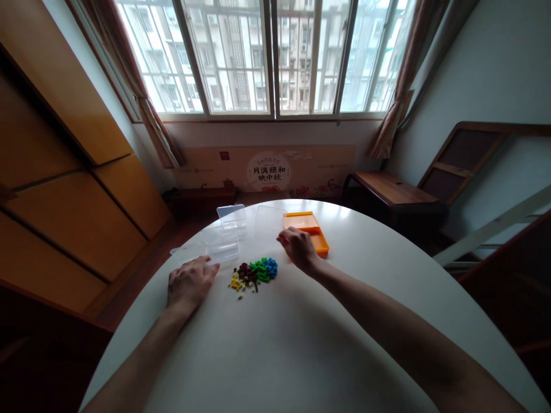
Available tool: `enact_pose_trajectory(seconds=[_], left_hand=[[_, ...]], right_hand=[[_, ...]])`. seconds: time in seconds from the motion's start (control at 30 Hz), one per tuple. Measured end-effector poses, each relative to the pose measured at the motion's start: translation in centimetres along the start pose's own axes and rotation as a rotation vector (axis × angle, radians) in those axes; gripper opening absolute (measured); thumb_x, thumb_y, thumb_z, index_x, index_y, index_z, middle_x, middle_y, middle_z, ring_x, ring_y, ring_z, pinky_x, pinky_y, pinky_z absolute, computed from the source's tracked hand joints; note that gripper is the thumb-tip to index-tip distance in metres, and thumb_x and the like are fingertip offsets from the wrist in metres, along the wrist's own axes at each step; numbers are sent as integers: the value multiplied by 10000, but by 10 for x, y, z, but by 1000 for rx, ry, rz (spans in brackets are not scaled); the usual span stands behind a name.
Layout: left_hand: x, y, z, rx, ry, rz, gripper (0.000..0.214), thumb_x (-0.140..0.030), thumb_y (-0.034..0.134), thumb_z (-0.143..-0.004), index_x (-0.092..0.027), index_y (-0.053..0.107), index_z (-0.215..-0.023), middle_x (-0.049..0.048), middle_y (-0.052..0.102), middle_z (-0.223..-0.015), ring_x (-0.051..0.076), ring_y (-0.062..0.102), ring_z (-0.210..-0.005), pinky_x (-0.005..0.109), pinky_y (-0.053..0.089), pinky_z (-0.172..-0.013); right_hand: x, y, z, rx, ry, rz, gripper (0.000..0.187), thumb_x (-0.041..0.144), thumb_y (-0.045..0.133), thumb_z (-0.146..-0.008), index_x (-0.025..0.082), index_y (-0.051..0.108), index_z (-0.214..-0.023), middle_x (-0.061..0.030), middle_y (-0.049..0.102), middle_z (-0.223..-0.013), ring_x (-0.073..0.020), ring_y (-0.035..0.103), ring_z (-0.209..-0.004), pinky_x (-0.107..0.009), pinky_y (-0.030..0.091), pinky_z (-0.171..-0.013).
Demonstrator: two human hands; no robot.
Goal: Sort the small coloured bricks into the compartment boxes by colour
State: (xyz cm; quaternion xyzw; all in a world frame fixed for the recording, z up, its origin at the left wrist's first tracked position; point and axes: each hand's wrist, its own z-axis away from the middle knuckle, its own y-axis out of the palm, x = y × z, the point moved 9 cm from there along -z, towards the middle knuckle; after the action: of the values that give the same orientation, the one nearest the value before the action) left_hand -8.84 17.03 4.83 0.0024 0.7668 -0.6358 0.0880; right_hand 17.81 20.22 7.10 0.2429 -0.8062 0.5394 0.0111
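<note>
A small pile of tiny building bricks lies on the white table, with yellow bricks (236,281), brown bricks (246,273), green bricks (260,269) and blue bricks (271,267) grouped by colour. To the left of it, my left hand (190,282) rests on the table with fingers loosely apart, holding nothing. Its fingertips are close to a clear plastic box (224,250). My right hand (298,248) hovers at the left side of an orange box (319,241) and hides part of it. Its fingers are pinched together; whatever they hold is too small to make out.
Beyond the near clear box stand further clear plastic containers (232,218). A thin transparent sheet or lid (267,221) lies left of the orange box. The round white table (267,355) ends in a curved edge. A wooden side table (394,189) stands behind at right.
</note>
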Motion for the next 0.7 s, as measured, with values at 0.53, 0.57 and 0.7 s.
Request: enact_pose_trajectory(seconds=[0.53, 0.57, 0.7], left_hand=[[25, -5, 4, -117, -66, -110, 415, -483, 394, -872, -167, 609, -1034, 143, 691, -994, 310, 617, -987, 419, 372, -884], [28, -6, 5, -119, -73, -119, 408, -480, 395, -873, -166, 607, -1025, 141, 691, -988, 312, 618, -979, 419, 374, -873], [38, -5, 6, -128, -76, -130, 376, -469, 392, -878, -174, 598, -990, 126, 691, -980, 309, 621, -956, 417, 377, -849]], right_hand=[[125, 65, -74, 145, -485, 286, 254, 187, 504, -837, 116, 722, -949, -149, 594, -1248, -315, 384, -1265, -512, 225, -1090], [130, 78, -82, 204, -488, 316, 259, 178, 504, -834, 118, 720, -965, -151, 593, -1261, -328, 353, -1303, -551, 169, -1112], [138, 116, -100, 385, -434, 375, 253, 138, 509, -830, 163, 726, -958, -124, 696, -1102, -332, 446, -1247, -654, -23, -1110]])
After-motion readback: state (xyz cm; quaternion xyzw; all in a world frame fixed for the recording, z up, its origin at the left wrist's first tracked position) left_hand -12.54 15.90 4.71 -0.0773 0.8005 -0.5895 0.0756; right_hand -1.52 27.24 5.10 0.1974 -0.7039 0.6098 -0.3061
